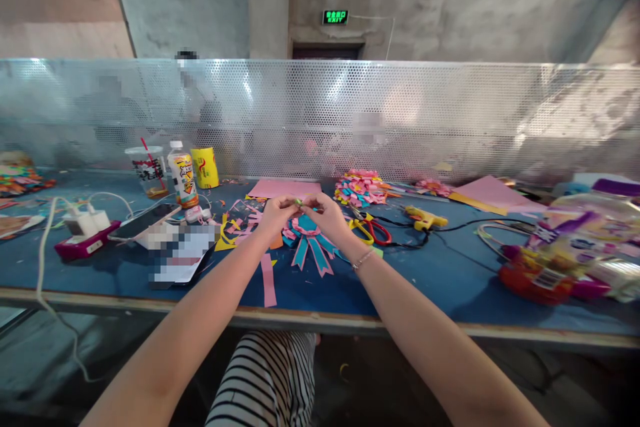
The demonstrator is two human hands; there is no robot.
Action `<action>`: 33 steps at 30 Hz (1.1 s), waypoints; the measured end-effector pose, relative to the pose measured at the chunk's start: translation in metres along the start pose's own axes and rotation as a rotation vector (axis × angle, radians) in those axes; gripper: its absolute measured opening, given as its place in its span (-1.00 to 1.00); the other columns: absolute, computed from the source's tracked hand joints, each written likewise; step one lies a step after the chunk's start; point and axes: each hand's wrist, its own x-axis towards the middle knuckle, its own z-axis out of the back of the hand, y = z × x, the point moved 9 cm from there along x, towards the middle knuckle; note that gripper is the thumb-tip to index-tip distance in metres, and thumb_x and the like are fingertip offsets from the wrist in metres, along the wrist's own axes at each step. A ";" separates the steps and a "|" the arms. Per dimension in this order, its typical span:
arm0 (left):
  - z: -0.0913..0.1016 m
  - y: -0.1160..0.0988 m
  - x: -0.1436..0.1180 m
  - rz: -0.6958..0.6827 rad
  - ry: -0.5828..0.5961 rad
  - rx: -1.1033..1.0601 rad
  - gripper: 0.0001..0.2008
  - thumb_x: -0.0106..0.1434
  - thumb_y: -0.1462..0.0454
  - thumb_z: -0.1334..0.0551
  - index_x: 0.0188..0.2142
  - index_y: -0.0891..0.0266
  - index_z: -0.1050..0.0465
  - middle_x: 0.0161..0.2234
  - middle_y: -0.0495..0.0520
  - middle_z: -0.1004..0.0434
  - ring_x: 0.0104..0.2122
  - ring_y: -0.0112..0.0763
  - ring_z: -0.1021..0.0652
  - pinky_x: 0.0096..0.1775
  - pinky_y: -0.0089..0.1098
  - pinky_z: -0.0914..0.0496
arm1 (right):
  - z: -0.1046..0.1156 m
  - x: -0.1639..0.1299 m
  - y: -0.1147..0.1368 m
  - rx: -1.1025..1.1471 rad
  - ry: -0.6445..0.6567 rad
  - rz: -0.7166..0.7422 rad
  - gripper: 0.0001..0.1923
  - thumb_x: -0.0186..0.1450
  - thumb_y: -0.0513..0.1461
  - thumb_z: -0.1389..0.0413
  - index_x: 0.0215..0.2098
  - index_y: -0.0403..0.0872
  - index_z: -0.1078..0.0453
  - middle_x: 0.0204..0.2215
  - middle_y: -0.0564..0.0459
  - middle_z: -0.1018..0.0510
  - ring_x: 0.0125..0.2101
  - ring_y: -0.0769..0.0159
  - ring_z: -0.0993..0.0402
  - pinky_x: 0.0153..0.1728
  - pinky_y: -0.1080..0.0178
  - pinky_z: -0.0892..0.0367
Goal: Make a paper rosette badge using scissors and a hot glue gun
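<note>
Both grips pinch one tiny greenish piece (299,201), too small to identify, between left hand (274,212) and right hand (327,211). It hangs just above a teal-and-pink paper rosette (310,237) with ribbon tails on the blue tabletop (425,273).

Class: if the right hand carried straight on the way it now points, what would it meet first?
The right hand points leftward at the left hand, so it would likely meet that first; both already pinch a small green piece.
</note>
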 end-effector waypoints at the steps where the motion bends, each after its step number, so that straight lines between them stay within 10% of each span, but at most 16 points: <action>1: -0.002 -0.001 -0.001 0.012 0.003 -0.029 -0.84 -0.15 0.33 -0.31 -0.50 0.32 -0.41 -0.55 -0.04 -0.45 -0.50 -0.50 -0.47 -0.29 -0.37 -0.39 | 0.002 -0.001 0.003 -0.031 -0.009 0.012 -0.95 0.11 -0.24 -0.09 -0.45 -0.07 -0.34 -0.43 0.06 -0.36 -0.40 0.36 -0.35 -0.42 0.30 -0.28; 33: -0.019 0.002 -0.009 0.079 0.113 -0.195 -0.73 -0.12 0.27 -0.37 -0.38 0.34 -0.48 -0.40 0.07 -0.52 -0.35 -0.43 -0.52 -0.14 -0.33 -0.38 | 0.013 0.000 -0.009 0.063 -0.177 -0.095 -0.88 0.05 -0.22 -0.08 -0.46 -0.06 -0.21 -0.49 0.11 -0.37 -0.45 0.39 -0.31 -0.39 0.31 -0.25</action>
